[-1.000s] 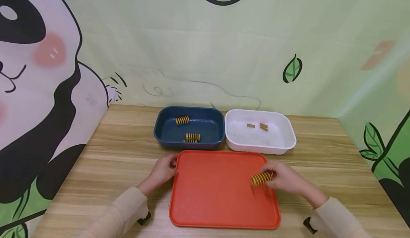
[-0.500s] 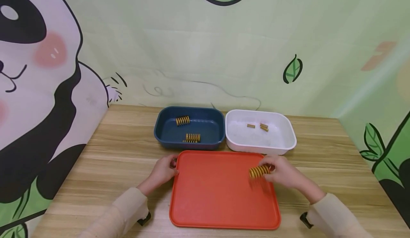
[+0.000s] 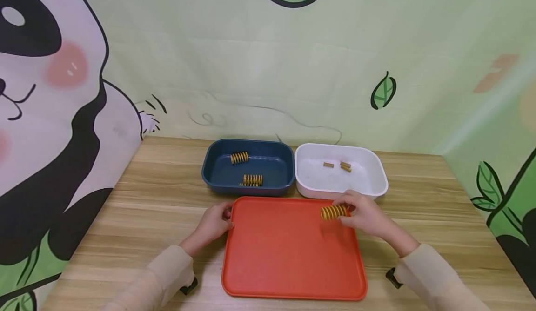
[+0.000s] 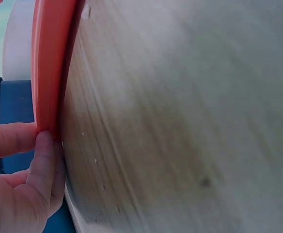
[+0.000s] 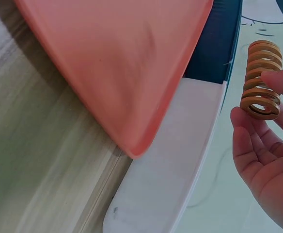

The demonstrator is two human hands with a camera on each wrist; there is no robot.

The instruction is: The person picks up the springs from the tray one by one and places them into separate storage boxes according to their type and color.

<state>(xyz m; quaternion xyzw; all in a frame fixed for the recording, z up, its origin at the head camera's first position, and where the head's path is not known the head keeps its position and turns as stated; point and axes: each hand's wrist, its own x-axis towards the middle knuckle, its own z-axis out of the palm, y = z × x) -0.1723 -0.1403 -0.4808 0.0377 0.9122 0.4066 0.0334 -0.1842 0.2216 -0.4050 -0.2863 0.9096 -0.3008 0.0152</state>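
Note:
My right hand [image 3: 363, 214] pinches a gold coil spring [image 3: 331, 212] between thumb and fingers, above the upper right part of the red tray [image 3: 289, 255]. In the right wrist view the thumb presses one side of the spring [image 5: 262, 80] and the fingertips touch its lower end. At the tray's upper left edge, my left hand [image 3: 212, 220] grips the rim. The left wrist view has its thumb and fingers on opposite sides of the red rim [image 4: 52, 68]. The tray's surface bears only a shadow under the spring.
Behind the tray, a dark blue bin [image 3: 278, 164] holds gold springs [image 3: 239, 157], some partly hidden by its front wall. Beside it stands a white bin [image 3: 310, 181] with a few small tan rods [image 3: 328, 165]. A printed cloth wall [image 3: 251, 69] rises behind the wooden table [image 3: 167, 181].
My right hand has carried the spring away from me and slightly left, over the tray toward its far right corner. The left hand has stayed at the tray's edge.

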